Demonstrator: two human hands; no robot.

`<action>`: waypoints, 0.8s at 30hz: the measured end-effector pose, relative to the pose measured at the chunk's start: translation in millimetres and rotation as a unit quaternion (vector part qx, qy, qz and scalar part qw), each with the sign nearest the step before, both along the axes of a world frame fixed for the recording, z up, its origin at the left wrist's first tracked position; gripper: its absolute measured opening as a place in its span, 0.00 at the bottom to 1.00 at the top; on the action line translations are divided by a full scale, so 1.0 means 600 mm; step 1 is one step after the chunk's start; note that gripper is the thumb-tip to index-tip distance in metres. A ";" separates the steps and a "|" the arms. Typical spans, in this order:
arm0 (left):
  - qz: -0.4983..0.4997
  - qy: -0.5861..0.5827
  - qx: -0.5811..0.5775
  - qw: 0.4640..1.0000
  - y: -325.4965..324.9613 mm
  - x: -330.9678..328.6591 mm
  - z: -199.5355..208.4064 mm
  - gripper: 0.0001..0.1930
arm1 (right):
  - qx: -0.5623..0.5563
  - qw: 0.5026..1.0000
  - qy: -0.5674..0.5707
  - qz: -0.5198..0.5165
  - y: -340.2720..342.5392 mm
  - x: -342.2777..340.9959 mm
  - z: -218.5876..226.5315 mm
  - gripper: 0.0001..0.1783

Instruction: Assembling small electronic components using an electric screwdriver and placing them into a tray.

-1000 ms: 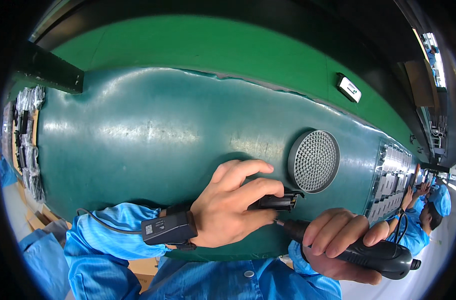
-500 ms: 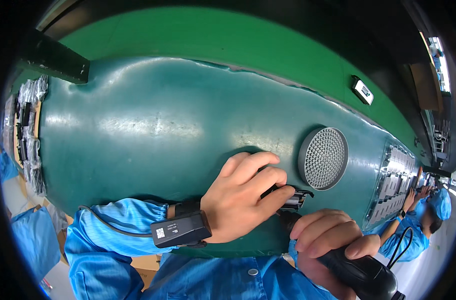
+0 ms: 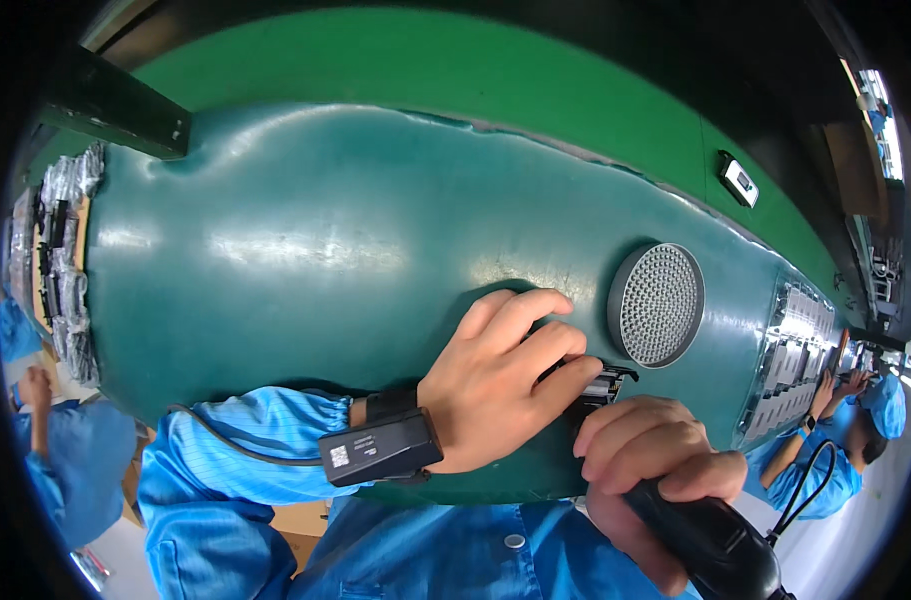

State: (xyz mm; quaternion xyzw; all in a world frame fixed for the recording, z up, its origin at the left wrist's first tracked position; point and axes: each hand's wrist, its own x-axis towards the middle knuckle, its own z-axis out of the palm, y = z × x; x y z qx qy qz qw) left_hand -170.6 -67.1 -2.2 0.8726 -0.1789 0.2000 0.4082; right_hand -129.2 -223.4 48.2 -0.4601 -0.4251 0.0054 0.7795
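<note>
My left hand (image 3: 505, 385) is closed over a small black part (image 3: 603, 384), thumb and fingers gripping it low over the bench mat. Only the part's right end, with light metallic strips, shows past the thumb; the rest is under the fingers. A black electric screwdriver (image 3: 710, 535) is wrapped in the fingers of my right hand (image 3: 655, 470). Its front end points up and left toward the black part, and its tip is hidden behind my right fingers, so I cannot tell if it touches. Just beyond the part stands a round grey tray (image 3: 659, 305) with a grid of small holes.
At right lies a clear plastic tray (image 3: 787, 365) of pale flat pieces, near a co-worker (image 3: 835, 455) in blue. Wrapped parts (image 3: 70, 260) are stacked at far left, by another person in blue (image 3: 75, 470). A small white-and-black device (image 3: 739, 180) rests on the green surface behind.
My right hand and the screwdriver have moved closer to the black part, and the driver's front end is now hidden. A hand of the person at left has come into view.
</note>
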 end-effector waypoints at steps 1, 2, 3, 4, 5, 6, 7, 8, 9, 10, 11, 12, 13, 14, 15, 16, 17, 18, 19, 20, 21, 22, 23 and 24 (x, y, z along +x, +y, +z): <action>-0.004 -0.012 0.002 1.000 0.002 0.006 0.005 0.26 | 0.006 1.000 -0.016 -0.016 0.007 0.001 0.004 0.37; 0.001 -0.022 0.018 1.000 0.008 0.009 0.006 0.26 | -0.007 0.998 -0.038 -0.055 0.008 0.002 -0.008 0.36; -0.004 -0.002 0.005 1.000 0.010 0.005 0.008 0.27 | 0.012 0.997 -0.049 -0.050 0.009 0.004 -0.015 0.36; -0.013 0.016 -0.010 1.000 0.010 0.002 0.012 0.27 | 0.004 0.997 -0.065 -0.043 0.008 0.006 -0.017 0.37; -0.009 0.001 0.006 1.000 0.012 -0.002 0.018 0.27 | -0.003 0.996 -0.082 -0.036 0.010 0.005 -0.018 0.38; -0.019 0.028 0.009 0.999 0.013 -0.005 0.019 0.28 | 0.019 0.997 -0.062 -0.041 0.012 0.004 -0.026 0.38; -0.032 0.053 0.011 0.998 0.011 -0.006 0.021 0.28 | 0.034 0.999 -0.015 0.013 -0.008 0.004 -0.035 0.38; -0.034 0.050 0.018 0.998 0.010 -0.008 0.024 0.27 | 0.071 0.996 0.041 -0.024 -0.012 -0.009 -0.045 0.38; -0.037 0.051 0.027 0.998 0.006 -0.010 0.022 0.27 | 0.110 0.987 0.101 -0.057 -0.010 -0.018 -0.048 0.38; -0.037 0.056 0.028 0.997 0.002 -0.014 0.013 0.27 | 0.108 0.986 0.118 -0.054 -0.021 -0.016 -0.039 0.37; -0.046 0.070 0.039 0.996 0.004 -0.019 0.021 0.27 | 0.102 0.983 0.140 -0.054 -0.043 -0.015 -0.020 0.37; -0.062 0.073 0.042 0.995 0.009 -0.025 0.024 0.27 | 0.113 0.984 0.132 -0.051 -0.063 -0.011 -0.012 0.37; -0.079 0.072 0.046 0.993 0.011 -0.024 0.027 0.27 | 0.123 0.981 0.125 -0.079 -0.079 -0.007 0.002 0.37; -0.078 0.060 0.056 0.994 0.021 -0.017 0.025 0.27 | 0.135 0.977 0.119 -0.111 -0.091 0.004 0.009 0.36; -0.068 0.063 0.033 0.995 0.033 -0.012 0.022 0.27 | 0.146 0.972 0.117 -0.143 -0.103 0.015 0.013 0.36; -0.063 0.069 0.010 0.996 0.046 -0.006 0.020 0.26 | 0.148 0.965 0.101 -0.192 -0.112 0.032 0.015 0.36; -0.039 0.056 0.045 0.997 0.071 0.011 0.028 0.27 | 0.160 0.955 0.108 -0.225 -0.117 0.048 0.009 0.36; -0.008 0.044 0.070 0.997 0.100 0.033 0.034 0.27 | 0.159 0.945 0.127 -0.256 -0.123 0.064 0.002 0.36; 0.029 0.033 0.094 0.995 0.132 0.055 0.040 0.27 | 0.159 0.935 0.149 -0.281 -0.123 0.078 -0.003 0.36; 0.074 0.041 0.095 0.992 0.165 0.080 0.038 0.28 | 0.150 0.924 0.178 -0.304 -0.117 0.091 -0.004 0.36; 0.115 0.022 0.110 0.987 0.176 0.097 0.072 0.28 | 0.182 0.922 0.159 -0.302 -0.135 0.079 0.019 0.36; 0.151 0.011 0.103 0.983 0.208 0.128 0.067 0.29 | 0.190 0.912 0.202 -0.302 -0.131 0.087 0.020 0.35; 0.190 0.002 0.094 0.977 0.239 0.160 0.053 0.30 | 0.194 0.901 0.248 -0.299 -0.126 0.094 0.018 0.34; 0.202 -0.009 0.099 0.974 0.270 0.193 0.042 0.31 | 0.193 0.896 0.266 -0.300 -0.121 0.098 0.015 0.33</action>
